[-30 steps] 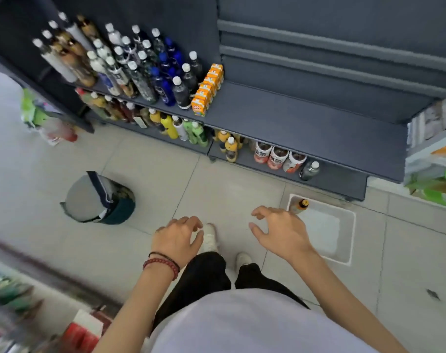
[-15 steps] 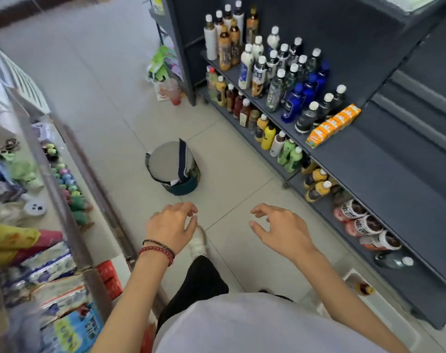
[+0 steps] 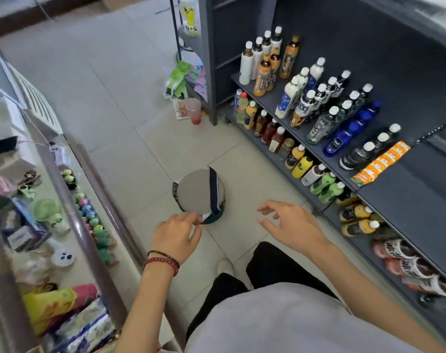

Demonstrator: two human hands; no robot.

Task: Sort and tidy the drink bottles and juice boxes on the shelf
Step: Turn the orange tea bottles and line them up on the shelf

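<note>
A dark grey shelf (image 3: pixel 405 189) runs along the right. Its upper level carries several upright drink bottles (image 3: pixel 316 103) with white and blue caps, and a row of orange juice boxes (image 3: pixel 381 163) at their near end. The lower level (image 3: pixel 280 159) holds more bottles, some lying on their sides (image 3: pixel 358 220). My left hand (image 3: pixel 176 236) hovers over the floor with loosely curled fingers, holding nothing. My right hand (image 3: pixel 292 225) is spread open in the air, left of the lower shelf, touching nothing.
A round grey stool (image 3: pixel 199 193) with a dark strap stands on the tiled floor just beyond my left hand. A glass display counter (image 3: pixel 64 225) full of small goods lines the left. A pink cup (image 3: pixel 192 110) and bags sit by the shelf's far end.
My view has swung left, so the shelf now runs along the right and the counter shows on the left. Both hands stay raised and hold nothing.
</note>
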